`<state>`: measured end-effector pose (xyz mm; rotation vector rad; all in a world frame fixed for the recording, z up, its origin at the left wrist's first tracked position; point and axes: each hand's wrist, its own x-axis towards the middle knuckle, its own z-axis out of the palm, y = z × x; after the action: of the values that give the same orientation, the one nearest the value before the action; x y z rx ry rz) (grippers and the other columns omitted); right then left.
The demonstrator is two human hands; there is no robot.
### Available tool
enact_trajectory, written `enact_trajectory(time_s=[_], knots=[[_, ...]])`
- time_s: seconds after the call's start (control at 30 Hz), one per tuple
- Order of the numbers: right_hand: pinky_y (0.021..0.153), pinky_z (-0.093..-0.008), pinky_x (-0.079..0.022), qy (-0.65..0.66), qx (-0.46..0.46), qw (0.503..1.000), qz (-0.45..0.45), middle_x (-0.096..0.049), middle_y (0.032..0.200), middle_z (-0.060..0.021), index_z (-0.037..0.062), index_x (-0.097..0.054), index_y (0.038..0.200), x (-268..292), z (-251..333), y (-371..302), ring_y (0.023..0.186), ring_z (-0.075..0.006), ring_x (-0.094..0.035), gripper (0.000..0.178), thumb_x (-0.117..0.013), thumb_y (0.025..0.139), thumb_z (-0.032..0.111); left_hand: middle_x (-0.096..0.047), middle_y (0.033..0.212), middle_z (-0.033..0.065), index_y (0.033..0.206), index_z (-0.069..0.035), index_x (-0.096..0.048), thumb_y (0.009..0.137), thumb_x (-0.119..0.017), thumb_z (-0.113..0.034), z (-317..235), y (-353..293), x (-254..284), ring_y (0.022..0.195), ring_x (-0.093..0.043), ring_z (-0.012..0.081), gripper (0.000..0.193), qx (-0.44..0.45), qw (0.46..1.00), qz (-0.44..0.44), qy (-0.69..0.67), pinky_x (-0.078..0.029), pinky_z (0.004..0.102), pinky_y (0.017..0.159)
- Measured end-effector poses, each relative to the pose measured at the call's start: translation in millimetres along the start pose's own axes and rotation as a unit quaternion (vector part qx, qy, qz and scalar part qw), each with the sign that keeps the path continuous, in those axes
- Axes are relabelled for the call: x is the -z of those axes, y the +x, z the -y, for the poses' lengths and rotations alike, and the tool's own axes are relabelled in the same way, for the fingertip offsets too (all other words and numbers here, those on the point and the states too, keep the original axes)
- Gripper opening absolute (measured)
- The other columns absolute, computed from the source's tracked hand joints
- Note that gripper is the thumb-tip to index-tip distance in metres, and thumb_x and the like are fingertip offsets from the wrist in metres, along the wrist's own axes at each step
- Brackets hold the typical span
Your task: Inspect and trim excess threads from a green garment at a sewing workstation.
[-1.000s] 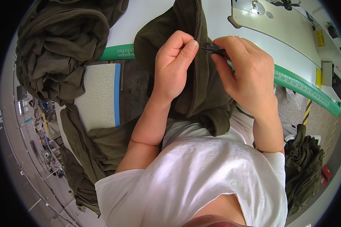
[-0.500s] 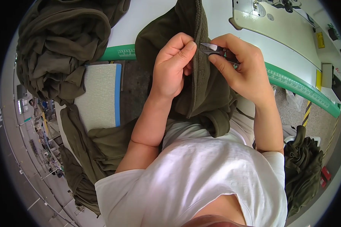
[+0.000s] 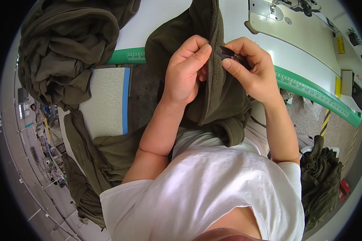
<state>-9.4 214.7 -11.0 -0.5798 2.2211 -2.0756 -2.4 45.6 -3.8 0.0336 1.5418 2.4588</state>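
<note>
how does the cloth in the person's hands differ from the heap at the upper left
The cloth is pinched at its edge by the left hand, with snips in the right hand beside that edge; no hand touches the heap.
The cloth shows a long, fuzzy edge strip; the heap shows mostly smooth, bunched folds.
The heap looks bulkier than the cloth.
Both are dark olive-brown.

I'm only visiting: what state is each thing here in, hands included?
Olive garment: draped, lifted over the table's front edge
Left hand: closed, pinching the garment
Right hand: closed around the snips
Snips: blades apart, close to the garment
Fabric heap: crumpled
Green measuring strip: partly covered
Sewing machine: partly in view; cannot tell whether running
</note>
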Motion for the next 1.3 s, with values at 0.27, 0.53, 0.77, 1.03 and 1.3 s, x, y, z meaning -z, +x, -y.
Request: enact_trajectory(time_s=[0.27,0.53,0.77,1.03,1.3], knots=[[0.061,-0.0214,-0.041,-0.171,0.097,0.980,-0.034,-0.057,0.075,0.0023,0.0011,-0.059,0.093,-0.6,8.8,0.3,0.068,-0.0060,-0.051,0.015,-0.066,0.081,0.006,-0.050,0.068,-0.0078,0.084,-0.011,-0.054,0.095,-0.049,-0.019,1.4,-0.5,0.3,0.056,-0.040,-0.0002,0.014,-0.007,1.000,-0.001,0.001,-0.029,0.0155,0.049],[0.070,-0.0199,-0.041,0.149,0.002,0.989,-0.007,-0.057,0.086,-0.0022,-0.0015,-0.054,0.098,-9.3,-16.4,-4.0,0.078,-0.0072,-0.051,0.020,-0.065,0.083,0.006,-0.050,0.068,-0.0075,0.084,-0.011,-0.053,0.095,-0.049,-0.019,4.1,-0.2,-6.1,0.056,-0.040,-0.0002,0.014,-0.017,1.000,-0.004,-0.011,-0.030,0.0153,0.048],[0.066,-0.0201,-0.040,0.055,0.136,0.986,-0.075,-0.056,0.084,-0.0028,-0.0008,-0.052,0.099,-12.3,-20.7,-10.6,0.074,-0.0072,-0.048,0.024,-0.067,0.082,0.008,-0.048,0.067,-0.0075,0.083,-0.010,-0.052,0.094,-0.050,-0.017,6.2,-0.1,-13.5,0.055,-0.040,-0.0004,0.014,-0.028,0.999,0.006,0.014,-0.031,0.0157,0.049],[0.054,-0.0193,-0.033,-0.006,0.139,0.979,-0.149,-0.054,0.082,-0.0009,0.0020,-0.050,0.097,4.8,2.2,-4.1,0.062,-0.0053,-0.043,0.032,-0.072,0.076,0.009,-0.049,0.070,-0.0062,0.085,-0.008,-0.054,0.095,-0.049,-0.018,18.7,3.9,-2.9,0.062,-0.044,0.0014,0.016,-0.051,0.994,-0.055,0.080,-0.036,0.0170,0.053],[0.050,-0.0159,-0.031,0.015,-0.062,0.987,-0.145,-0.055,0.081,0.0019,0.0021,-0.054,0.097,-11.1,0.1,-6.0,0.060,-0.0009,-0.042,0.031,-0.074,0.075,0.008,-0.056,0.088,0.0010,0.102,-0.003,-0.056,0.094,-0.052,-0.017,14.3,1.0,-4.9,0.084,-0.051,0.0070,0.017,-0.056,0.997,-0.012,0.045,-0.044,0.0214,0.072]])
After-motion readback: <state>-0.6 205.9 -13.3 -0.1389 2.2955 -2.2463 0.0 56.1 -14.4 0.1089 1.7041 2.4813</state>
